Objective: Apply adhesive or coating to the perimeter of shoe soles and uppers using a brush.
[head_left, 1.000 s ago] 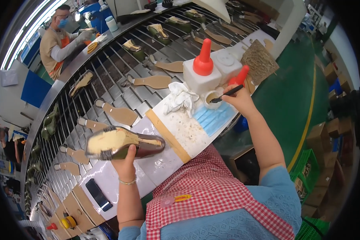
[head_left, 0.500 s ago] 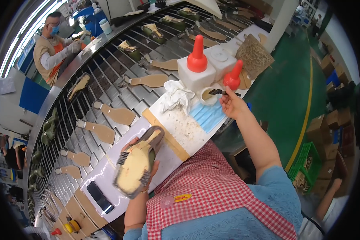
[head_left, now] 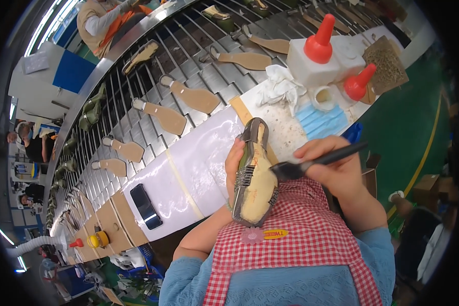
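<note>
My left hand (head_left: 233,162) grips a shoe upper (head_left: 256,188) from its left side. Its cream underside faces up, with dark gathered edges and reddish marks. In my right hand (head_left: 337,176) is a black-handled brush (head_left: 344,153), its dark bristles against the right edge of that underside, near the middle. Beyond the shoe stands an open white jar (head_left: 324,97) on the stained white board, beside a folded blue face mask (head_left: 321,121) and a crumpled white cloth (head_left: 282,91).
White containers (head_left: 311,64) with red cone tops (head_left: 320,41) stand at the back right, near a rough brown block (head_left: 385,64). A phone (head_left: 145,206) lies on the left of the table. Several tan soles (head_left: 163,117) lie on the slatted conveyor (head_left: 153,86). A person (head_left: 104,23) is across it.
The brush has come from the jar to the shoe's underside in my right hand. My left hand has brought the shoe in front of my apron and turned it more upright. The view has shifted.
</note>
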`<action>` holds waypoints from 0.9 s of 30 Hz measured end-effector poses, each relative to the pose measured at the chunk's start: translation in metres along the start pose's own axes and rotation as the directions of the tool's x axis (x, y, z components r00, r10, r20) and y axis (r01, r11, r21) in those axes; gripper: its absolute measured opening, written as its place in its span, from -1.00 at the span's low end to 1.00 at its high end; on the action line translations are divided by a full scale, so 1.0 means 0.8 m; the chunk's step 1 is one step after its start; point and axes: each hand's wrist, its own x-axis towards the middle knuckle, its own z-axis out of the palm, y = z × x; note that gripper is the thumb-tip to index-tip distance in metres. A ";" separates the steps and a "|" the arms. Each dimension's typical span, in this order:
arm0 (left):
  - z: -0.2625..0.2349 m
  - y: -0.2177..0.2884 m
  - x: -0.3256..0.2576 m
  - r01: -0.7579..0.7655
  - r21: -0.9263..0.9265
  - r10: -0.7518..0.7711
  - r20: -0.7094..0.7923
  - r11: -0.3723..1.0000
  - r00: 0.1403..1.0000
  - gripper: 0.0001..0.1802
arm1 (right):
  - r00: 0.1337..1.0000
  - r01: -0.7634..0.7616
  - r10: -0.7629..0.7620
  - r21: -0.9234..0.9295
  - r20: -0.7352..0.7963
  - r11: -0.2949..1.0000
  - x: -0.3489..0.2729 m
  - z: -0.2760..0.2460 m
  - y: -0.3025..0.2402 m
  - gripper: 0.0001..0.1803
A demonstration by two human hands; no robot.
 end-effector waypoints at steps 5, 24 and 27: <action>0.002 0.001 0.001 -0.126 0.004 0.126 0.035 0.992 0.991 -0.08 | 0.991 -0.004 0.015 -0.086 0.135 0.996 0.005 0.015 0.021 -0.75; -0.007 -0.007 -0.001 -0.228 0.093 0.233 -0.049 0.969 0.971 -0.08 | 0.913 0.406 -0.311 -0.510 0.265 0.758 0.003 0.041 0.012 -0.79; -0.022 0.023 0.013 -0.268 0.250 0.276 0.002 0.931 0.961 -0.12 | 0.887 0.441 -0.295 -0.458 0.356 0.772 0.004 0.040 0.007 -0.79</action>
